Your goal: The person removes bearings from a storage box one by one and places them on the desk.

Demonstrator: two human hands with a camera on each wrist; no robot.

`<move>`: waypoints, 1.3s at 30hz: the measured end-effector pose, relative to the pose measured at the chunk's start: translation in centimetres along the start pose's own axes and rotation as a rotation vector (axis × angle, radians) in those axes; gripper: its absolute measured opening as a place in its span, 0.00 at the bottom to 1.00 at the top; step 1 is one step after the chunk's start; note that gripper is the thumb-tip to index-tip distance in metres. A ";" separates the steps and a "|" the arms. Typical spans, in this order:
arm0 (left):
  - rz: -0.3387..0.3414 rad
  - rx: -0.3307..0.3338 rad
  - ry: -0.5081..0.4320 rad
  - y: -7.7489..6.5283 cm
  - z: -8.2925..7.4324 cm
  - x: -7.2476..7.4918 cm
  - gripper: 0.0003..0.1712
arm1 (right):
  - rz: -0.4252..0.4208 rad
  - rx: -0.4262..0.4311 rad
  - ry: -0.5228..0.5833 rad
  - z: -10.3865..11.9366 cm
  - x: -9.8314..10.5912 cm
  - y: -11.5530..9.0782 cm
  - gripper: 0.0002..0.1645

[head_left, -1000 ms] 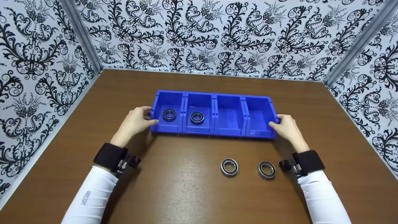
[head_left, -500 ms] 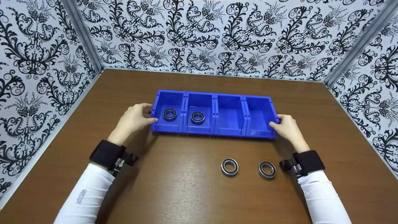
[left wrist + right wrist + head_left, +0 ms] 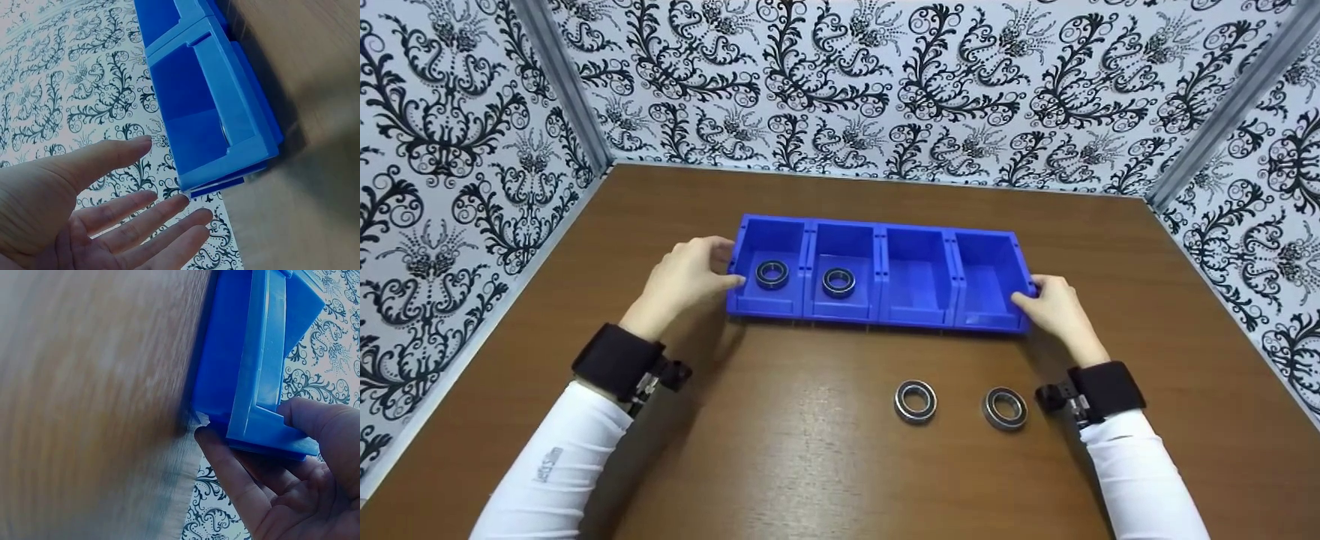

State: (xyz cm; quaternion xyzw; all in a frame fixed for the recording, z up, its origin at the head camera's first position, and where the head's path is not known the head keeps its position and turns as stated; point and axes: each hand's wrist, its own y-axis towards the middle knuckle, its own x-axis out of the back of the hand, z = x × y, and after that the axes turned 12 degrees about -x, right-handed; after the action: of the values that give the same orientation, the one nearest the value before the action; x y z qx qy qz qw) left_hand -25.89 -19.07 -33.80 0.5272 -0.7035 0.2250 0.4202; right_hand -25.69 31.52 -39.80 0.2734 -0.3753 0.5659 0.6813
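A blue storage bin (image 3: 915, 319) with several side-by-side compartments sits on the table. One black-and-steel ball bearing (image 3: 772, 275) lies in its leftmost compartment, and a second bearing (image 3: 838, 283) in the compartment beside that. At the bin's left end is my left hand (image 3: 686, 277); in the left wrist view its fingers are spread and nearly straight, the thumb standing off the bin wall. My right hand (image 3: 1057, 307) grips the right end, thumb over the rim and fingers against the outer side, as the right wrist view shows.
Two more bearings, one nearer the middle (image 3: 916, 402) and one to the right (image 3: 1005, 409), lie flat on the brown wooden table (image 3: 780, 450) in front of the bin. Patterned wall panels (image 3: 855, 90) enclose the table at the back and sides.
My left hand has loosened from the bin's left end and shifted slightly back, its forearm swinging outward to the left. The right hand keeps its grip, and the bearings stay put.
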 end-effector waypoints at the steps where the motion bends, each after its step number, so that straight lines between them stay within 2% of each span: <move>1: 0.003 0.000 0.002 0.0 -0.2 0.0 0.35 | 0.000 0.001 0.000 0.0 0.0 0.0 0.25; 20: 0.016 -0.077 0.107 1.2 -3.6 0.0 0.33 | 0.033 -0.012 -0.009 0.1 0.1 0.0 0.29; 39: 0.032 -0.188 0.125 2.9 -6.8 -1.9 0.31 | 0.024 -0.014 -0.017 0.1 0.0 0.2 0.29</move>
State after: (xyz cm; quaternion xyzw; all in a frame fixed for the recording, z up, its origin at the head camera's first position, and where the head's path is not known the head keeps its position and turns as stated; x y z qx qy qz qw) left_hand -26.05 -11.86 -31.33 0.4594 -0.7021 0.1971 0.5070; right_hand -25.89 31.52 -39.78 0.2688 -0.3885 0.5690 0.6731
